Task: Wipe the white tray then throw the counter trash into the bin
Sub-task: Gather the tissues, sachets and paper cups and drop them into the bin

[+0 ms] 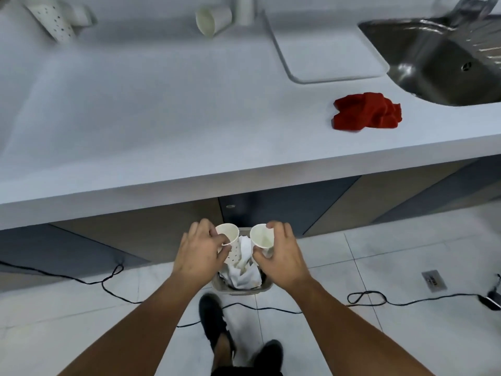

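My left hand (199, 252) grips a dotted white paper cup (232, 244) and my right hand (279, 256) grips a plain white paper cup (261, 237). Both cups hang just above the small bin (233, 289) on the floor under the counter edge, which holds crumpled white paper (245, 272). The white tray (322, 42) lies flat on the counter beside the sink. A crumpled red cloth (367, 111) rests on the counter in front of the tray. Further cups lie on the counter's far side: a plain one (212, 19) and dotted ones (55, 16).
A steel sink (444, 58) with a rack sits at the far right. Black cables (108, 280) trail over the tiled floor on both sides of the bin. My dark shoes (214, 318) stand just behind the bin. Cabinet doors (284, 207) are under the counter.
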Demonstrator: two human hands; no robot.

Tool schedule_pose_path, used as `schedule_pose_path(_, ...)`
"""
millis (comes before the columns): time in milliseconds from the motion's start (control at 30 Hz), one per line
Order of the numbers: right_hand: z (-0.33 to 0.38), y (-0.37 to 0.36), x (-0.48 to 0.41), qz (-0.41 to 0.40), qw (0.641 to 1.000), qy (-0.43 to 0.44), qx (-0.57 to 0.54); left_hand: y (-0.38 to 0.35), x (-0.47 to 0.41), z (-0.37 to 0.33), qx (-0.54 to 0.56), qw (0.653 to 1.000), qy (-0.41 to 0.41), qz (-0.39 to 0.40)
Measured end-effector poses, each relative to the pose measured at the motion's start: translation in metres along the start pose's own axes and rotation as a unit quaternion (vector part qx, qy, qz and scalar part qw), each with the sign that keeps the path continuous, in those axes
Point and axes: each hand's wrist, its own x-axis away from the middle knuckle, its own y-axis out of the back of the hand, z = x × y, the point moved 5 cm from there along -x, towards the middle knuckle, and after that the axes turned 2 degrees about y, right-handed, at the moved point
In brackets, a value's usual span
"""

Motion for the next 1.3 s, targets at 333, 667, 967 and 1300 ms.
schedule_pose_path(333,-0.007,-0.030,-0.030,0.084,0.994,-0.005,0.076,-0.020,-0.004,0.010,-0.052,0.997,0.035,0.051)
schedule_pose_path(667,0.108,0.053,-0.049,-0.027,0.988,0.154,-0.013,0.107,-0.006,0.002,0.040,0.988,-0.016,-0.147)
schedule_pose_path(967,0.202,0.111,-0.085,-0.070,0.975,0.203,-0.063,0.228,-0.029,0.025,0.087,0.965,0.059,-0.241)
schedule_pose_path(1300,0.298,0.122,-0.170,-0.090,0.965,0.241,-0.055,0.315,-0.083,0.102,0.083,0.941,0.110,-0.308)
